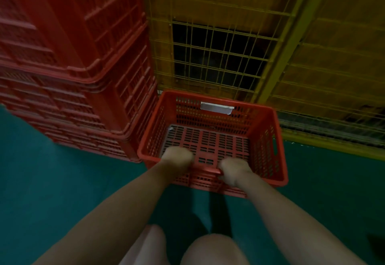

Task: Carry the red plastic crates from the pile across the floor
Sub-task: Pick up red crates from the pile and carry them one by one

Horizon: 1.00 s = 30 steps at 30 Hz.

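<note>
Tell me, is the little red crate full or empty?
Empty. The crate shows its slotted bottom bare, with only a white label on its far wall.

Arms outstretched; left grip [177, 157], right grip [233, 170] clench crate [268, 150] rim.

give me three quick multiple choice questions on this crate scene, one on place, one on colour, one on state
1. Where is the stack of red crates relative to the held crate?
A) to its left
B) to its right
C) inside it
2. What colour is the floor?
A) white
B) green
C) red
3. What is in the held crate?
A) boxes
B) bottles
C) nothing
Answers: 1 A, the stack rises beside its left wall; 2 B, the floor is dark green; 3 C, its slotted bottom is bare.
</note>
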Each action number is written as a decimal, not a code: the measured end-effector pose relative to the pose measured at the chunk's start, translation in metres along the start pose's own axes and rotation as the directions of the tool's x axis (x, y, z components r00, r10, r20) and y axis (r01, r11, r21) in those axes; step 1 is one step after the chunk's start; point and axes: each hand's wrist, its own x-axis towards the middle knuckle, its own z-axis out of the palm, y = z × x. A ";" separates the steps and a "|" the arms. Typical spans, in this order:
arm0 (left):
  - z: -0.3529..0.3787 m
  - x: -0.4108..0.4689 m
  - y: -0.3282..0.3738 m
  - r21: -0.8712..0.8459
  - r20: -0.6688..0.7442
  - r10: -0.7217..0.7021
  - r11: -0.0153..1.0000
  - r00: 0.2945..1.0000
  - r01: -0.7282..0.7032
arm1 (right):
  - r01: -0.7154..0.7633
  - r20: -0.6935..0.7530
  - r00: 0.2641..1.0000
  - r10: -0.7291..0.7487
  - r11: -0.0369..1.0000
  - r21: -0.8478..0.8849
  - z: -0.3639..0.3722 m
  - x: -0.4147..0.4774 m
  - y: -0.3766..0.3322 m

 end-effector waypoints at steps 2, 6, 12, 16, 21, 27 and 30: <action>0.001 0.003 -0.003 0.006 0.004 -0.019 1.000 1.000 0.019 | 0.016 -0.012 1.000 -0.016 1.000 -0.016 0.000 0.007 -0.002; -0.006 0.010 -0.011 -0.015 0.039 -0.093 0.995 0.995 0.094 | 0.038 -0.055 0.998 -0.041 0.998 -0.045 -0.006 0.019 -0.004; -0.012 0.018 -0.023 -0.013 0.023 -0.144 0.989 0.989 0.144 | 0.061 -0.072 0.995 -0.066 0.996 -0.070 -0.012 0.037 -0.006; -0.013 0.025 -0.033 -0.030 0.045 -0.173 0.984 0.984 0.175 | 0.082 -0.079 0.993 -0.087 0.995 -0.064 -0.012 0.046 -0.009; -0.013 0.027 -0.036 -0.065 0.071 -0.182 0.980 0.981 0.187 | 0.094 -0.063 0.993 -0.096 0.995 -0.043 -0.012 0.049 -0.007; -0.025 0.005 -0.025 -0.111 0.120 -0.107 0.986 0.987 0.121 | 0.083 0.045 0.995 -0.091 0.985 0.154 -0.033 0.019 -0.003; -0.060 -0.025 -0.015 -0.148 0.120 -0.112 0.981 0.986 0.129 | 0.074 0.018 0.996 -0.084 0.943 0.326 -0.073 -0.028 0.003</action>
